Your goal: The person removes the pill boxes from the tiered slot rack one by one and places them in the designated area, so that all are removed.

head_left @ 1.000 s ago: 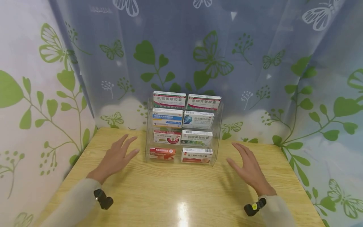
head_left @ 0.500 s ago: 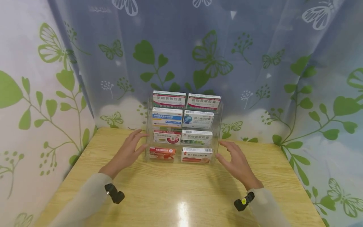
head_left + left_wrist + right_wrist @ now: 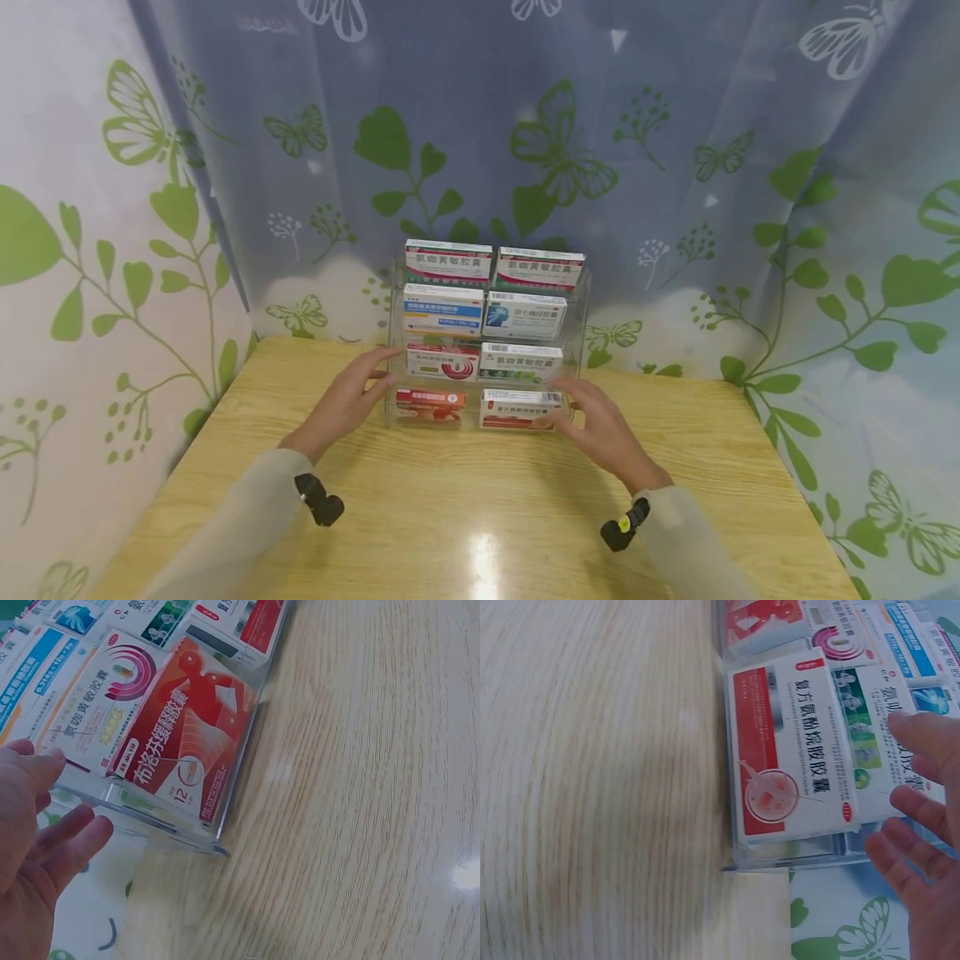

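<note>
A clear display rack (image 3: 573, 358) stands on the table with several medicine boxes in tiers, two to a row. My left hand (image 3: 341, 404) is at the rack's left side, thumb and fingers spread around its edge; the left wrist view shows the red box (image 3: 191, 724) near the thumb. On the other side, my right hand (image 3: 603, 433) reaches around the right edge. Its thumb lies before the green-and-white box (image 3: 870, 742), beside the red-and-white box (image 3: 791, 750). Neither hand visibly grips anything; exact contact with the rack cannot be told.
The light wood table (image 3: 435, 508) extends in front of the rack. Behind it hangs a blue curtain (image 3: 465, 67) with butterflies and leaves, and similar printed cloth (image 3: 97, 250) covers both sides. A black band (image 3: 318, 500) with a small camera is on each wrist.
Both hands have moved inward from either side to the rack's edges, the right one furthest over the front lately. The rack and boxes keep their places.
</note>
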`<state>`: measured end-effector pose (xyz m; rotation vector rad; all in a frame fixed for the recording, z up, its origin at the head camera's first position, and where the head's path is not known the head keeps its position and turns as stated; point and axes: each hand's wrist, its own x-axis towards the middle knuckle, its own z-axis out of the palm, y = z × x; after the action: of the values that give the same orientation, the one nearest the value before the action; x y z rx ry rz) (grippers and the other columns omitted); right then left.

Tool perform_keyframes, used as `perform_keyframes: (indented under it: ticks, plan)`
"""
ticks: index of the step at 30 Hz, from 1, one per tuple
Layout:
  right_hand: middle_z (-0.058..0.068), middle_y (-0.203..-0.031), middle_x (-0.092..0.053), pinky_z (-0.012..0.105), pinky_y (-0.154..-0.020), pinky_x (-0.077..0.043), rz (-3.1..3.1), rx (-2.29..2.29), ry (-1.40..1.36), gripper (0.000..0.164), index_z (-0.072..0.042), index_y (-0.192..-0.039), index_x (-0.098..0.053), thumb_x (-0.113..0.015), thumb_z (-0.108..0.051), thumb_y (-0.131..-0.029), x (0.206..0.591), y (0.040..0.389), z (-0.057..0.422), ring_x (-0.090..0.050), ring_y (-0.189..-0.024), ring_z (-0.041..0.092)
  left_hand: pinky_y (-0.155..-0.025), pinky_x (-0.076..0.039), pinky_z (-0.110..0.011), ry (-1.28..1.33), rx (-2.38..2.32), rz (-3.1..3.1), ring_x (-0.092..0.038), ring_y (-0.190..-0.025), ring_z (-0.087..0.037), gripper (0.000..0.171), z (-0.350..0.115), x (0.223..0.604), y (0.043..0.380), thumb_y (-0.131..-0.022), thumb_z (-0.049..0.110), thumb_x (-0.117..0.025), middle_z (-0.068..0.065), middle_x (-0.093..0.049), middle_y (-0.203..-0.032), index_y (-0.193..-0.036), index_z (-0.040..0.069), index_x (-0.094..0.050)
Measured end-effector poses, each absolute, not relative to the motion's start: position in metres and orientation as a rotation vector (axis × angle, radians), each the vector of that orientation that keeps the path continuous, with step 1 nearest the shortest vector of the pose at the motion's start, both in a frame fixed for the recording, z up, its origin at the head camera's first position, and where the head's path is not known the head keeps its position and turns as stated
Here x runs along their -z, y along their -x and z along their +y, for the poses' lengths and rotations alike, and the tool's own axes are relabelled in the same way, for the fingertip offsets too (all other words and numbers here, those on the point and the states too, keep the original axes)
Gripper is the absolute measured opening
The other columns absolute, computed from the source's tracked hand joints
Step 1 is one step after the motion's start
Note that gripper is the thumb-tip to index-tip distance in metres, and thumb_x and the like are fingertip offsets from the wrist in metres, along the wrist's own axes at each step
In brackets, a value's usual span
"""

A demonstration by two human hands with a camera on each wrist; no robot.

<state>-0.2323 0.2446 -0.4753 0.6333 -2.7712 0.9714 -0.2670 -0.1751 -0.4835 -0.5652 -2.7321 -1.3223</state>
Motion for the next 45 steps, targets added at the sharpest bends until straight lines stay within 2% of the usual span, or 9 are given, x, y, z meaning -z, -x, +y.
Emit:
perform_keyframes:
  ticks: [4, 10, 15, 20, 23, 29, 38, 41, 45]
  plan:
    - [0.019, -0.159, -0.057, 0.059, -0.103, -0.061, -2.784, -0.902, -0.665, 0.052, -0.005, -0.152, -0.062, -0.077, -0.019, -0.104, 0.481, 0.234, 0.241, -0.057, -0.144, 0.042, -0.104, -0.062, -0.061, 0.539, 1.320, -2.700, -0.067, -0.131, -0.046, 0.051, -0.174, 0.486, 0.268, -0.113, 0.009, -0.060, -0.023, -0.045, -0.168, -0.162, 0.013, -0.049]
    - [0.017, -0.155, -0.062, 0.056, -0.103, -0.061, -2.805, -0.819, -0.669, 0.050, -0.008, -0.150, -0.065, -0.077, -0.021, -0.103, 0.486, 0.235, 0.236, -0.061, -0.135, 0.037, -0.099, -0.066, -0.053, 0.514, 1.324, -2.663, -0.068, -0.129, -0.045, 0.050, -0.172, 0.492, 0.269, -0.112, 0.004, -0.059, -0.022, -0.047, -0.165, -0.161, 0.013, -0.051]
    - [0.014, -0.143, -0.070, 0.057, -0.102, -0.060, -2.789, -0.739, -0.678, 0.043, -0.008, -0.143, -0.071, -0.078, -0.008, -0.101, 0.486, 0.237, 0.233, -0.064, -0.121, 0.033, -0.100, -0.065, -0.053, 0.504, 1.309, -2.642, -0.069, -0.128, -0.043, 0.050, -0.169, 0.494, 0.268, -0.112, 0.003, -0.059, -0.020, -0.049, -0.164, -0.160, 0.014, -0.052]
    - [0.012, -0.127, -0.074, 0.049, -0.090, -0.060, -2.704, -0.654, -0.720, 0.038, -0.006, -0.132, -0.075, -0.078, 0.005, -0.096, 0.488, 0.240, 0.230, -0.062, -0.108, 0.028, -0.099, -0.066, -0.052, 0.503, 1.306, -2.635, -0.068, -0.128, -0.043, 0.050, -0.168, 0.495, 0.268, -0.112, 0.003, -0.058, -0.020, -0.049, -0.164, -0.160, 0.014, -0.052]
    - [0.010, -0.124, -0.074, 0.048, -0.091, -0.059, -2.653, -0.612, -0.742, 0.038, -0.007, -0.130, -0.076, -0.079, 0.008, -0.095, 0.491, 0.242, 0.230, -0.062, -0.110, 0.028, -0.097, -0.067, -0.050, 0.501, 1.323, -2.643, -0.067, -0.129, -0.044, 0.051, -0.167, 0.495, 0.268, -0.112, 0.002, -0.058, -0.021, -0.048, -0.164, -0.161, 0.015, -0.051]
    - [0.011, -0.127, -0.070, 0.052, -0.101, -0.058, -2.611, -0.612, -0.777, 0.032, -0.008, -0.130, -0.074, -0.073, 0.004, -0.101, 0.487, 0.242, 0.229, -0.062, -0.118, 0.032, -0.096, -0.067, -0.048, 0.498, 1.341, -2.643, -0.067, -0.130, -0.045, 0.051, -0.167, 0.495, 0.267, -0.112, 0.002, -0.058, -0.021, -0.048, -0.163, -0.161, 0.014, -0.051]
    - [0.015, -0.129, -0.072, 0.057, -0.106, -0.059, -2.472, -0.728, -0.745, 0.034, -0.006, -0.130, -0.077, -0.074, 0.006, -0.099, 0.455, 0.241, 0.229, -0.066, -0.124, 0.037, -0.097, -0.067, -0.051, 0.498, 1.320, -2.645, -0.067, -0.129, -0.044, 0.051, -0.168, 0.494, 0.267, -0.112, 0.002, -0.057, -0.021, -0.048, -0.163, -0.161, 0.014, -0.050]
    - [0.013, -0.133, -0.072, 0.055, -0.104, -0.061, -2.522, -0.779, -0.742, 0.032, -0.008, -0.132, -0.077, -0.073, 0.002, -0.101, 0.446, 0.238, 0.227, -0.066, -0.127, 0.035, -0.097, -0.067, -0.051, 0.494, 1.319, -2.647, -0.067, -0.129, -0.044, 0.051, -0.168, 0.494, 0.267, -0.112, 0.002, -0.057, -0.021, -0.048, -0.163, -0.161, 0.014, -0.050]
    - [0.009, -0.135, -0.072, 0.044, -0.092, -0.066, -2.592, -0.854, -0.778, 0.029, -0.011, -0.131, -0.078, -0.072, -0.003, -0.104, 0.446, 0.231, 0.222, -0.070, -0.121, 0.029, -0.096, -0.067, -0.049, 0.487, 1.311, -2.653, -0.068, -0.129, -0.043, 0.051, -0.169, 0.494, 0.268, -0.113, 0.004, -0.057, -0.020, -0.047, -0.164, -0.162, 0.015, -0.050]
